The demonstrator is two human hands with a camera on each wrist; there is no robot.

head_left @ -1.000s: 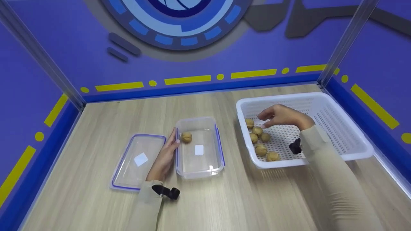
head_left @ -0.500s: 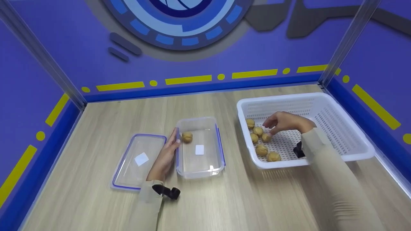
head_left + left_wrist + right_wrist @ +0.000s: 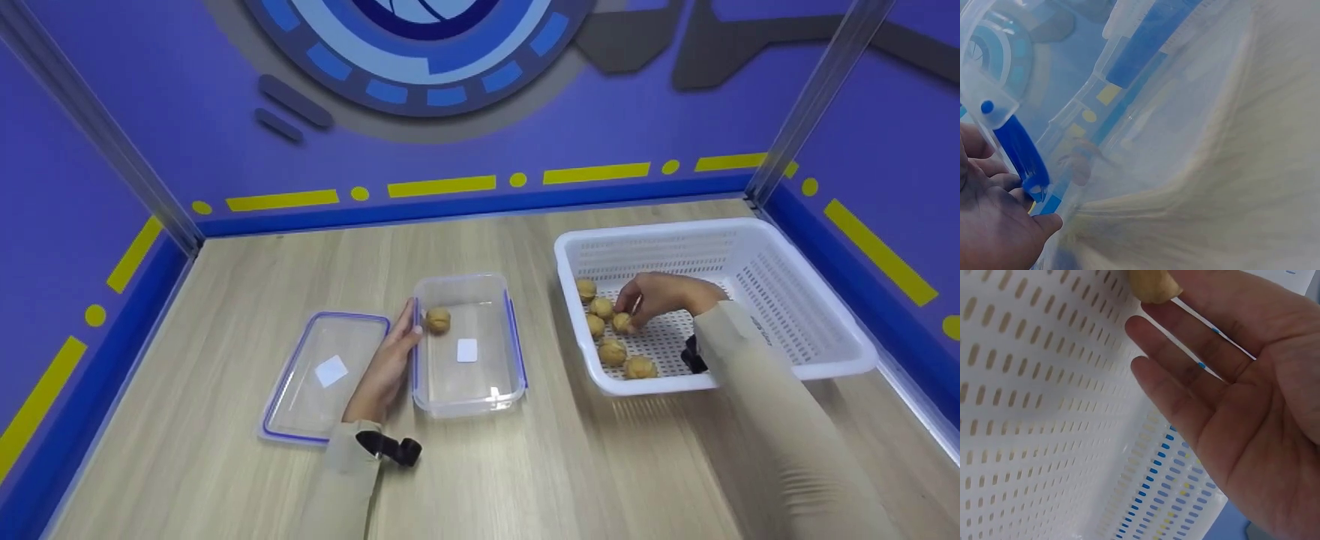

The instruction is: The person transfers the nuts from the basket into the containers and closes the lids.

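Here, on the wooden surface (image 3: 525,465), a white basket (image 3: 810,292) holds the right hand (image 3: 660,296), fingertips pinching one walnut (image 3: 622,322) among five others, while the left hand (image 3: 386,367) rests flat and relaxed against a clear container (image 3: 466,382) beside its lid (image 3: 322,375).

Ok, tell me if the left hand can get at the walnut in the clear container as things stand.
Probably yes. The left hand rests flat against the left wall of the clear container, whose top is open; the lid lies beside it on the table. The walnut sits just inside that wall, near the fingertips, with nothing covering it.
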